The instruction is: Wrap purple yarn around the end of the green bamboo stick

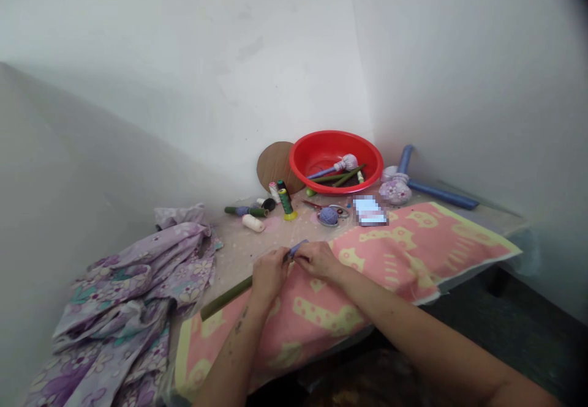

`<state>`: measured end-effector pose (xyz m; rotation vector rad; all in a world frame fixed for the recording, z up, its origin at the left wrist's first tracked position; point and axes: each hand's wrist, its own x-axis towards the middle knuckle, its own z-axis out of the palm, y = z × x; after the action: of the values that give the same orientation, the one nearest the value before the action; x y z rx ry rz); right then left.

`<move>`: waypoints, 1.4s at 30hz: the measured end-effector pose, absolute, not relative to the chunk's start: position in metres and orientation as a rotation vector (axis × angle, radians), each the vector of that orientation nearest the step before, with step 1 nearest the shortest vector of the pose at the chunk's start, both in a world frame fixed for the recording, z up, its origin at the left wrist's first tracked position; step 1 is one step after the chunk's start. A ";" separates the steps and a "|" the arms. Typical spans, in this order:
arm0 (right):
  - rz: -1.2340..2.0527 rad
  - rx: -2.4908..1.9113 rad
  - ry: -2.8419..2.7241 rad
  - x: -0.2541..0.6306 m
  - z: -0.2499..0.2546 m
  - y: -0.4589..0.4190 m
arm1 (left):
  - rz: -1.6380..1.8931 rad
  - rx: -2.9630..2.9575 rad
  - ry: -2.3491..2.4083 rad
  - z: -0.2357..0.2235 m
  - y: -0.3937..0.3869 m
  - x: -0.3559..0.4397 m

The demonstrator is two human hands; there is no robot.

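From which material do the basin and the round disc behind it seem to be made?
The red basin looks like smooth, glossy plastic: it shows bright highlights and a thin rolled rim. The brown disc is probably matt corrugated cardboard, judging by its faint parallel ridges.

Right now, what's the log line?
left hand: on stick; right hand: at blue wrap; beneath: pink cloth; behind: red bowl, sticks inside

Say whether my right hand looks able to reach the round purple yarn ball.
Likely yes: the purple yarn ball lies just beyond the right hand with nothing standing between, though its fingers are busy at a purple strip.
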<state>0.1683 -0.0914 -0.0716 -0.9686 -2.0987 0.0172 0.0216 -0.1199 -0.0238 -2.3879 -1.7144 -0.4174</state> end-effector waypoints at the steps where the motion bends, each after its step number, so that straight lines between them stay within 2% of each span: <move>1: -0.026 -0.960 -2.117 0.168 -0.071 -0.092 | -0.395 -2.391 -1.715 -0.024 -0.120 0.021; 6: -0.189 -0.934 -2.145 0.169 -0.063 -0.096 | -0.333 -2.411 -1.701 -0.025 -0.116 0.015; 16: 0.004 -0.875 -2.137 0.173 -0.065 -0.084 | -0.330 -2.624 -1.639 -0.021 -0.116 0.011; 21: 0.327 -0.877 -2.108 0.176 -0.070 -0.076 | -0.308 -2.771 -1.603 -0.019 -0.114 0.007; 26: 0.844 -0.821 -1.943 0.177 -0.075 -0.070 | -0.264 -2.982 -1.591 -0.014 -0.118 0.004; 33: 1.495 -0.816 -1.702 0.183 -0.069 -0.072 | -0.443 -3.165 -1.563 -0.006 -0.127 0.008; 38: 1.708 -0.768 -1.504 0.184 -0.066 -0.073 | -0.722 -3.291 -1.625 -0.002 -0.133 0.011; 42: 1.714 -0.693 -1.376 0.181 -0.062 -0.077 | -1.048 -3.341 -1.703 -0.003 -0.131 0.012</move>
<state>0.1812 -0.0768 -0.0619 -0.6926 -1.3755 1.7140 0.0118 -0.1315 -0.0027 -3.3408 -1.7034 -1.0483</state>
